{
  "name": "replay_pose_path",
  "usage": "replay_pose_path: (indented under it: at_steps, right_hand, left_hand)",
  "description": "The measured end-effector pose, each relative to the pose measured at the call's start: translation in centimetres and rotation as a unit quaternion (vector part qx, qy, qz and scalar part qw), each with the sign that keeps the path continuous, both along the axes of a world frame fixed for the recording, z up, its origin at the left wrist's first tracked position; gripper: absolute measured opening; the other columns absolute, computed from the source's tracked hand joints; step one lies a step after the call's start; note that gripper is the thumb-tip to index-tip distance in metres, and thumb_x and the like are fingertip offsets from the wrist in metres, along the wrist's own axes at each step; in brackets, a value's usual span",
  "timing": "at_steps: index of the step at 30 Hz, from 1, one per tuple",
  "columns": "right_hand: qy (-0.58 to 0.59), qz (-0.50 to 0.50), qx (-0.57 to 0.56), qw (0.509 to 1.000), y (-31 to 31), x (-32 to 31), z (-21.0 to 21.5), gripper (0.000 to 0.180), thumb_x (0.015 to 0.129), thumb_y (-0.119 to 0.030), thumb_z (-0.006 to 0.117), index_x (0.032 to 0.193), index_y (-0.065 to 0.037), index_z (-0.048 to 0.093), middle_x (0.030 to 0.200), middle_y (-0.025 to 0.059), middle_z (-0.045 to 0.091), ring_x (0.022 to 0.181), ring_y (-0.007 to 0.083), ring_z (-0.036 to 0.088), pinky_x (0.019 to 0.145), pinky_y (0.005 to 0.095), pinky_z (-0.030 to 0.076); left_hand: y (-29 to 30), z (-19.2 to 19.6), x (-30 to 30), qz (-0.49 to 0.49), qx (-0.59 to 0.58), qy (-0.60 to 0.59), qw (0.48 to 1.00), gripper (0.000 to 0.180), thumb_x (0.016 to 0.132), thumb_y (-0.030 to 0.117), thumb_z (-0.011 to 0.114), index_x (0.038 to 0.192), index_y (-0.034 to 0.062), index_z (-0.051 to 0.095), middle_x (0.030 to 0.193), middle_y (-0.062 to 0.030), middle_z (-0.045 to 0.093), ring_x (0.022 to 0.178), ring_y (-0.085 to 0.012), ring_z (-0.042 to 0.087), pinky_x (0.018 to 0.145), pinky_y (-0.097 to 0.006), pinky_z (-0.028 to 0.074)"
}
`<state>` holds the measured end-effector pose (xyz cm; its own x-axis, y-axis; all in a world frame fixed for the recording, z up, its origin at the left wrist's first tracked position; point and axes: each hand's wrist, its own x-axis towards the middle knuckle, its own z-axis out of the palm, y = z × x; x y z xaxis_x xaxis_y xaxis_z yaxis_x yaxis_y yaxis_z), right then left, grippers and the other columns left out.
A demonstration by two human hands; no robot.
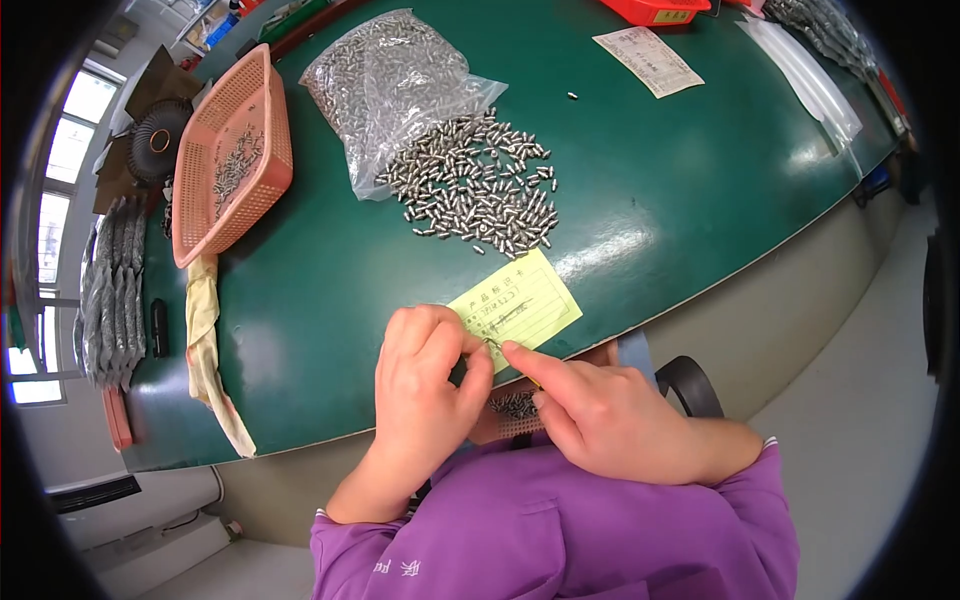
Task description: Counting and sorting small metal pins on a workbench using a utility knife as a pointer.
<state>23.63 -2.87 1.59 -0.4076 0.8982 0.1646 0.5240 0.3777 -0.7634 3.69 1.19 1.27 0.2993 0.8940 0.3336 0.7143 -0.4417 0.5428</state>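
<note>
My left hand (425,375) is closed in a pinch over the near left part of a yellow paper card (545,290). At its fingertips a small metal part (491,343) shows, partly hidden. My right hand (615,415) comes in from the right, index fingertip close to that part and the other fingers curled under. A sliver of something yellow shows beneath the index finger; its kind is hidden. Just beyond the card lies a loose heap of small, pointed metal parts (480,190), spilling from a clear plastic bag (390,85) full of them.
On the green table (660,190), a pink basket (275,160) holds more parts at left, near a pale cloth strip (205,350) and black marker (159,328). Packed bags (115,290) stand far left. Beyond lie a paper slip (650,62) and red bin (655,10). Below the table edge, another container holds parts (515,405).
</note>
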Motion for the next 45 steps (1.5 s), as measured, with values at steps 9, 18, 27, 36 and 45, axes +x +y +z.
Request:
replay_pose_path:
  at_steps: [9,18,27,36,45]
  right_hand:
    - [-0.093,0.017,-0.022,0.995,0.2,-0.3,1.0,0.052,0.089,-0.002,0.062,0.140,-0.005,0.054,0.091,0.0150,0.071,0.072,0.0342,0.070,0.066,0.0437,0.059]
    - [0.013,0.001,0.042,0.999,0.2,-0.1,-0.3,0.045,0.087,-0.002,0.062,0.132,0.003,0.055,0.081,0.0180,0.068,0.068,0.0307,0.071,0.060,0.0404,0.059]
    - [-0.086,0.025,0.054,0.994,0.2,-0.4,0.7,0.046,0.087,-0.004,0.064,0.130,0.006,0.056,0.077,0.0162,0.067,0.061,0.0283,0.068,0.056,0.0371,0.056]
    - [0.191,-0.096,0.026,0.977,2.9,3.0,0.6,0.046,0.092,-0.003,0.060,0.138,-0.008,0.058,0.106,0.0185,0.073,0.081,0.0345,0.074,0.071,0.0394,0.059]
    - [0.187,-0.133,-0.128,0.965,4.9,3.9,-0.6,0.046,0.095,-0.008,0.060,0.140,-0.008,0.056,0.110,0.0146,0.074,0.081,0.0273,0.075,0.074,0.0350,0.058]
  left_hand:
    - [0.1,0.0,0.0,-0.017,0.012,-0.010,1.000,0.018,0.070,-0.005,0.073,0.078,0.0034,0.060,0.089,-0.0106,0.061,0.082,-0.0295,0.057,0.072,-0.039,0.047]
    - [0.0,-0.1,0.3,0.003,0.015,0.000,1.000,0.017,0.071,-0.003,0.073,0.075,0.0043,0.058,0.088,-0.0096,0.060,0.083,-0.0315,0.056,0.072,-0.042,0.048]
    - [0.0,0.2,0.4,-0.003,0.029,0.004,1.000,0.017,0.071,-0.003,0.072,0.077,0.0043,0.058,0.089,-0.0099,0.060,0.083,-0.0316,0.056,0.072,-0.041,0.047]
    - [-2.2,3.0,-0.7,-0.110,-0.076,-0.018,0.991,0.017,0.077,0.002,0.076,0.092,0.0058,0.068,0.095,-0.0093,0.064,0.093,-0.0317,0.061,0.081,-0.041,0.050]
    - [5.7,1.4,0.5,-0.021,0.046,0.100,0.994,0.013,0.083,0.000,0.070,0.095,0.0030,0.067,0.095,-0.0103,0.065,0.093,-0.0316,0.062,0.083,-0.040,0.050]
